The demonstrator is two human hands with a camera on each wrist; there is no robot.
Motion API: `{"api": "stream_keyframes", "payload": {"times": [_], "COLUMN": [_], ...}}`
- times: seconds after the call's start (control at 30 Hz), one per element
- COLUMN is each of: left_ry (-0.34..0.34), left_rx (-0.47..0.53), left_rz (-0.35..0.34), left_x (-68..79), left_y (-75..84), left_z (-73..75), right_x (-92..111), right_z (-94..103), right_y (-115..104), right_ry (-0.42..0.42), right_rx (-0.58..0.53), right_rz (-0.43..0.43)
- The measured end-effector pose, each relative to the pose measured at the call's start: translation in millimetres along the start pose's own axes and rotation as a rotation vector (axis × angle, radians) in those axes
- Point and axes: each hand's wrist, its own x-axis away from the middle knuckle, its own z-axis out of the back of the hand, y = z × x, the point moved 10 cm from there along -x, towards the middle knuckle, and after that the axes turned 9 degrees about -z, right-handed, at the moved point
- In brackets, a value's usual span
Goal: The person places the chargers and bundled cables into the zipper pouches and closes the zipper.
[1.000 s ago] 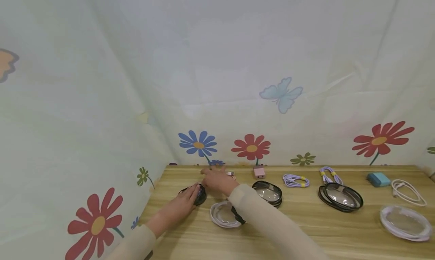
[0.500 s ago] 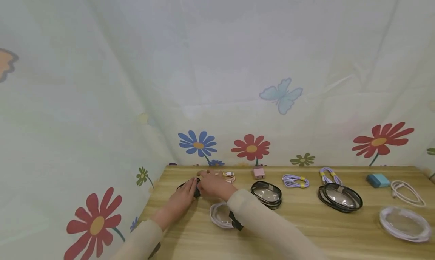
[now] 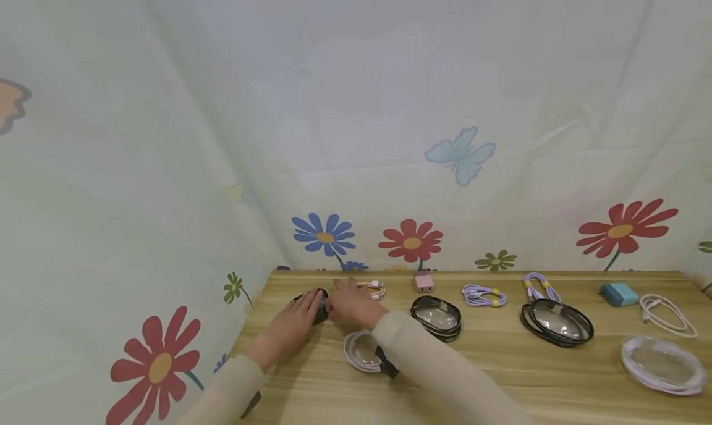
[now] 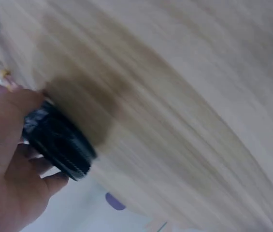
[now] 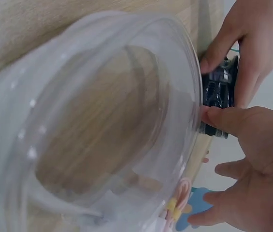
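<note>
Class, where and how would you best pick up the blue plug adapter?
Probably pinch the blue adapter across its front and back faces, from above: a white cable lies close on its right, and prongs seem to jut from its dark left end.

Wood-grain tabletop (image 3: 578, 388), black coils (image 3: 445, 334), white coils (image 3: 662, 385), purple cables (image 3: 481, 296), pink adapter (image 3: 424, 282), blue adapter (image 3: 620, 294)

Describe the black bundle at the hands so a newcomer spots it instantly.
In the head view, go to the far left corner of the wooden table, below the large blue flower on the backdrop. The small black bundle sits there, gripped by the left hand and touched by the right hand. The next black coil rightward lies untouched; this bundle alone is in hands.
</note>
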Motion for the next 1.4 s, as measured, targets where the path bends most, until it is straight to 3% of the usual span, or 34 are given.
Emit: {"api": "stream_keyframes", "payload": {"times": [0.07,0.2,0.4,0.73,0.97,1.1,1.23,1.4], "left_ry": [0.007,0.085,0.095,0.108,0.115,0.126,0.13,0.133], "left_rx": [-0.031,-0.026,-0.007,0.022,0.048,0.043,0.062,0.094], "left_rz": [-0.003,-0.018,0.055,0.12,0.116,0.11,0.108,0.109], "left_x": [2.4,6.4,12.1,11.7,12.3,14.7,17.2,21.4], "left_y": [0.5,9.8,14.9,17.1,15.3,13.6,8.3,-6.9], "left_z": [6.6,21.5,25.5,21.6,21.6,20.1,15.8,5.8], "right_x": [1.1,12.5,37.0,64.5,85.9,95.1,101.6,107.2], "right_z": [3.3,10.8,17.4,21.8,36.1,40.2,42.0,40.4], "right_y": [-0.4,5.5,18.2,57.5,84.3,93.1,100.0,111.0], "right_ry": [0.001,-0.002,0.014,0.053,0.085,0.131,0.169,0.142], "right_rx": [0.024,0.078,0.142,0.099,-0.001,-0.002,0.016,-0.016], "right_rz": [0.016,0.072,0.145,0.162,0.14,0.148,0.157,0.122]}}
